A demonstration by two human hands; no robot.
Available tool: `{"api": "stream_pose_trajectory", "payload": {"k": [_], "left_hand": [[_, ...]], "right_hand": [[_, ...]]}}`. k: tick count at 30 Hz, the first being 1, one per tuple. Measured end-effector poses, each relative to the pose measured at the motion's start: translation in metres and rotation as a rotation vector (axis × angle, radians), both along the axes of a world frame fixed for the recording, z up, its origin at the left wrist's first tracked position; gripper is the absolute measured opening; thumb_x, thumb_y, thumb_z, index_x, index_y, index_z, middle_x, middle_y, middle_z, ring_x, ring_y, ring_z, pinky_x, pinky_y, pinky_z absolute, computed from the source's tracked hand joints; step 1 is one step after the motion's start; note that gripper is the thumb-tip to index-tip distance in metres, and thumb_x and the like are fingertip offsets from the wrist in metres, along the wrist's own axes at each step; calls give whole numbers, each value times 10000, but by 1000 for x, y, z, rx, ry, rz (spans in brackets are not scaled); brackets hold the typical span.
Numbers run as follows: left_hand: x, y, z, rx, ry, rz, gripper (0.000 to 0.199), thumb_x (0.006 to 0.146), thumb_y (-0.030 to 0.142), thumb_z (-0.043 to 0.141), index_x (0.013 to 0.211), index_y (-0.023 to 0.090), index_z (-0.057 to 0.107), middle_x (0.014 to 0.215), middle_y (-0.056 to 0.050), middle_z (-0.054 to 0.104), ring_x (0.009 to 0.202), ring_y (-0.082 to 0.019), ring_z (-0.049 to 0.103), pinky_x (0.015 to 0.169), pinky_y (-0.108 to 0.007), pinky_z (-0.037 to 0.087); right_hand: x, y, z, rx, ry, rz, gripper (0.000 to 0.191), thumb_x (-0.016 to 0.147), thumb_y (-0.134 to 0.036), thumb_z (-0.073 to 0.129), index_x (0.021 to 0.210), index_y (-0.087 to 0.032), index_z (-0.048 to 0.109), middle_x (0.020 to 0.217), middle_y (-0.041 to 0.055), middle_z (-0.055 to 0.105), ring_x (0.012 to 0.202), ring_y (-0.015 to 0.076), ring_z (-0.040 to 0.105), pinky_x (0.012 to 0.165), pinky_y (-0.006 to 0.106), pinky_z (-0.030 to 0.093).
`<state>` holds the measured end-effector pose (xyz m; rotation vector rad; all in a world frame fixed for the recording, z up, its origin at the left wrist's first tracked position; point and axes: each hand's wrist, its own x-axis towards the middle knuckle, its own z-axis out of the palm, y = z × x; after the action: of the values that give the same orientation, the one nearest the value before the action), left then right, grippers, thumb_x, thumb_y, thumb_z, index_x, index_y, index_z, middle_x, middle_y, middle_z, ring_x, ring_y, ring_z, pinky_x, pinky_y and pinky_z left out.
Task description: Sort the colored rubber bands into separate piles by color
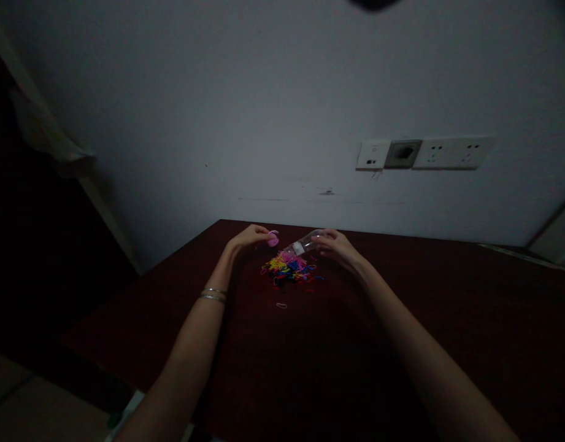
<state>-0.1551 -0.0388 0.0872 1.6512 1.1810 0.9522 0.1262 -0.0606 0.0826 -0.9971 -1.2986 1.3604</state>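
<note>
My left hand (pixel 252 236) pinches a round pink lid (pixel 273 239) above the table. My right hand (pixel 335 247) is wrapped round a clear plastic bottle (pixel 315 236), which is tipped with its mouth low and to the left. A white label (pixel 298 248) shows on the bottle. Right under the mouth lies a heap of small coloured elastic bands (pixel 289 267), in pink, yellow, blue and red. One pale band (pixel 281 305) lies apart, in front of the heap. The bottle's mouth is partly lost against the heap.
The dark red-brown table (pixel 282 368) meets a pale wall (pixel 264 110) at its back edge. Wall sockets (pixel 424 153) sit above it on the right. The table's left edge drops to a tiled floor (pixel 43 405). The room is dim.
</note>
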Motion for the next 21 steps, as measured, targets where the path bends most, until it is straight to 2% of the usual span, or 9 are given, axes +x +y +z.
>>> {"api": "stream_pose_trajectory", "payload": {"k": [5, 10, 16, 21], "left_hand": [[11, -2, 4, 21, -64, -21, 314, 713, 407, 638, 848, 124, 654, 665, -45, 590, 515, -79, 480, 439, -204, 351], [19, 2, -2, -22, -170, -45, 292, 741, 404, 617, 821, 124, 634, 646, -57, 600, 546, -96, 542, 444, -191, 393], [26, 9, -13, -156, -336, 1, 292, 741, 398, 622, 836, 123, 646, 668, -103, 639, 615, -133, 616, 479, -187, 438], [29, 13, -20, -256, -442, -44, 282, 766, 375, 603, 848, 106, 624, 715, -140, 662, 658, -165, 646, 467, -187, 455]], "right_hand": [[-7, 1, -6, 89, 82, 21, 483, 480, -247, 774, 866, -196, 488, 899, 27, 615, 648, 129, 598, 536, 248, 486], [-13, 7, -12, 211, 94, -69, 503, 453, -274, 779, 848, -204, 477, 867, 6, 616, 675, 136, 592, 578, 254, 492], [-13, 16, -17, 293, 168, -83, 582, 431, -236, 781, 898, -219, 434, 1003, 19, 580, 755, 139, 602, 708, 291, 501], [-12, 16, -16, 454, 119, -40, 537, 476, -205, 742, 905, -223, 418, 1090, 39, 524, 848, 148, 586, 781, 308, 480]]}}
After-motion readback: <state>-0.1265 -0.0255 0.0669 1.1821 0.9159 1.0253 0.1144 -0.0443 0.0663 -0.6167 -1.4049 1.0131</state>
